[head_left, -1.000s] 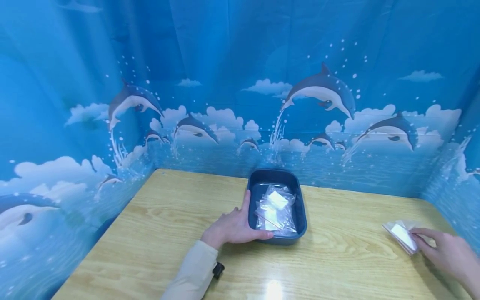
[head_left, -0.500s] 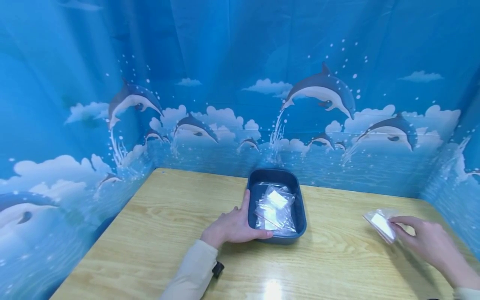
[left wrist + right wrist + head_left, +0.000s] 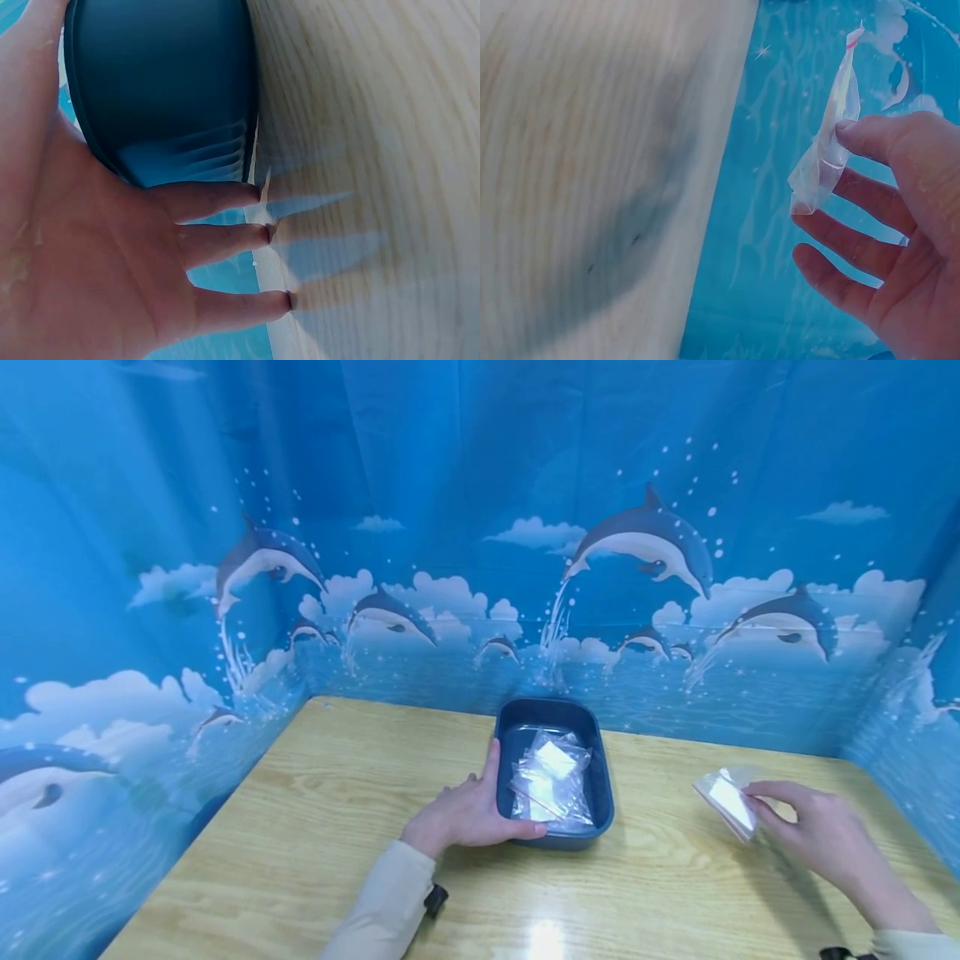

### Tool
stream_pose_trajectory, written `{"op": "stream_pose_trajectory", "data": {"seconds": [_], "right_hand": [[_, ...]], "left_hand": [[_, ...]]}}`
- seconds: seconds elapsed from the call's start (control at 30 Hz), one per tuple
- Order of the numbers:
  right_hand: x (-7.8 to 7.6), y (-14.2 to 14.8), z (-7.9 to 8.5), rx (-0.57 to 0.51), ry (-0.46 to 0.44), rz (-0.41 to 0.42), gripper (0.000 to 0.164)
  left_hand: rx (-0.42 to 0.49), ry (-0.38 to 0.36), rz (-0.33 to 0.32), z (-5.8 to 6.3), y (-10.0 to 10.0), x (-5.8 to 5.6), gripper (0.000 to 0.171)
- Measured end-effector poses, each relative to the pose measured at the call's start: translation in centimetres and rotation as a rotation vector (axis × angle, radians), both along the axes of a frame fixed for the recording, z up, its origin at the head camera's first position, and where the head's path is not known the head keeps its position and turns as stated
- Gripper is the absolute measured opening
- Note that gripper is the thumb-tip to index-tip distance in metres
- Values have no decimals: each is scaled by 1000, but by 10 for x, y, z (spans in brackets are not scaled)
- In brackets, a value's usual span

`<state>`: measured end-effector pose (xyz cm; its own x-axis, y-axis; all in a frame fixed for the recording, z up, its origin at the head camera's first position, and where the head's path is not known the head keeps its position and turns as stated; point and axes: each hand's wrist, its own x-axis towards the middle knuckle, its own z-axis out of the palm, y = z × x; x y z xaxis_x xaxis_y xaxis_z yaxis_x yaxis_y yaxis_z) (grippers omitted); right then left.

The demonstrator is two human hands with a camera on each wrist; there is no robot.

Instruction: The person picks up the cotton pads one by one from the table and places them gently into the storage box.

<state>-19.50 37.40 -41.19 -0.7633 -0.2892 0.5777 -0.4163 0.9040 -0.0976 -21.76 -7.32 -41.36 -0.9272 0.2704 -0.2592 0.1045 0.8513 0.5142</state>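
Observation:
A dark blue rectangular tray [image 3: 572, 842] stands near the back of the table, holding several clear plastic bags [image 3: 553, 785] with white patches. My left hand [image 3: 467, 814] rests against the tray's near left corner, thumb along the front rim and forefinger along the left side. In the left wrist view, its other fingers [image 3: 225, 241] are straight, their tips at the table, beside the tray wall [image 3: 165, 82]. Over the table's right part, my right hand [image 3: 813, 831] pinches a small clear zip bag [image 3: 726, 800] between thumb and fingers. A red line marks the bag's [image 3: 829, 154] edge in the right wrist view.
The light wood-grain table [image 3: 360, 760] is bordered at the back and sides by a blue curtain [image 3: 465, 543] printed with dolphins and clouds. A bright light reflection lies near the table's front. Dark bands show at both wrists.
My right hand has moved left across the table with the zip bag, toward the tray, and its sleeve has come into view. The left hand and the tray have stayed in place.

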Motion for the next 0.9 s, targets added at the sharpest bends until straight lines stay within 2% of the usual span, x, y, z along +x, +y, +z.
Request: {"op": "stream_pose_trajectory", "data": {"seconds": [0.17,0.5,0.9], "right_hand": [[-2,-10,4,6,53,44,27],[-4,-29,12,5,102,95,33],[-10,-55,21,-12,75,125,31]], "left_hand": [[1,4,-3,0,0,0,139],[6,9,-5,1,0,0,139],[-2,12,-7,0,0,0,139]]}}
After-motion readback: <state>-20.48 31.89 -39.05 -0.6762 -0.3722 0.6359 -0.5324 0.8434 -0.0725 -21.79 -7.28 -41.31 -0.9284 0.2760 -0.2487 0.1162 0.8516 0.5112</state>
